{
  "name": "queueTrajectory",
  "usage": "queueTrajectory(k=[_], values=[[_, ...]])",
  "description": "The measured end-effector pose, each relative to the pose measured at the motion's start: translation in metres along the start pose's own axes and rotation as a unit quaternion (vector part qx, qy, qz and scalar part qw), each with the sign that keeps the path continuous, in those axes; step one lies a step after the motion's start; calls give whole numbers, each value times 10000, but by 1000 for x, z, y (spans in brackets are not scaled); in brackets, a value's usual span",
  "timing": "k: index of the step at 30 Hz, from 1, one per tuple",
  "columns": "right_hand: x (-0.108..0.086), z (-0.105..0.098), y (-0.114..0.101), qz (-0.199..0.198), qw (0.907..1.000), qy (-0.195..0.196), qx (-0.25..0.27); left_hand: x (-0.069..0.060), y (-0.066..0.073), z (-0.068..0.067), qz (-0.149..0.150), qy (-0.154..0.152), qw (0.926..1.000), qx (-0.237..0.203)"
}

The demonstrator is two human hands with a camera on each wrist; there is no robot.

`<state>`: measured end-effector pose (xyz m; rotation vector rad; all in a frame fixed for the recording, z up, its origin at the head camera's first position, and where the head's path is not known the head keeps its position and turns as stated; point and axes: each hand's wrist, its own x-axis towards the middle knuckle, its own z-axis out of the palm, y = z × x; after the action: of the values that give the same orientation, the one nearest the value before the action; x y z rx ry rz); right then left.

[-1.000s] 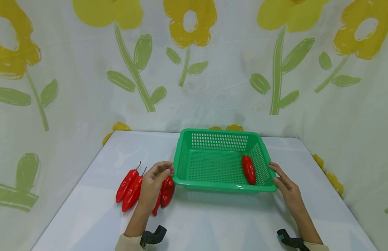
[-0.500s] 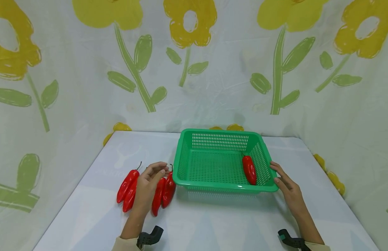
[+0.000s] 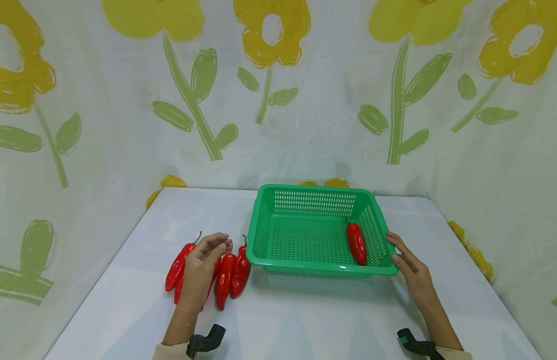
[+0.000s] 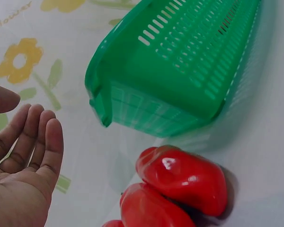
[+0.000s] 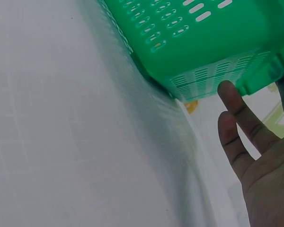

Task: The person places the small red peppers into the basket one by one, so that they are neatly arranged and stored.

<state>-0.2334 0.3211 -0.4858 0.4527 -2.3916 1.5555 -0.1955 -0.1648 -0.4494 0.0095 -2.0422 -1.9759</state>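
My left hand (image 3: 197, 272) hovers over several red chili peppers (image 3: 240, 274) on the table, left of the green plastic basket (image 3: 314, 267). Its fingers are loosely bent, with nothing between them and the thumb. Part of the pepper group is hidden behind this hand and forearm. In the left wrist view, the nearest red peppers (image 4: 184, 179) lie beside the basket's end, apart from the fingers. My right hand (image 3: 415, 280) touches the basket's right rim with extended fingers and thumb. Inside, one red chili pepper (image 3: 357, 245) leans near the right wall.
The white table (image 3: 323, 320) stands against a flower-printed cloth (image 3: 314, 130), which hangs at the back and on both sides. The basket sits near the table's back edge.
My left hand has left the basket's left rim and moved left over the peppers, exposing the ones nearest the basket. The right hand stays at the right rim; the basket has not moved.
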Motion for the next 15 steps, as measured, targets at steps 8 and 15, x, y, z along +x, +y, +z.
queueTrajectory(k=[8,15], values=[[1,0,-1,22,10000,5,-71,-1,-1,-11,-115,220,9995,190],[0,0,-1,101,9999,10,-95,0,-1,-23,-141,381,9992,40]])
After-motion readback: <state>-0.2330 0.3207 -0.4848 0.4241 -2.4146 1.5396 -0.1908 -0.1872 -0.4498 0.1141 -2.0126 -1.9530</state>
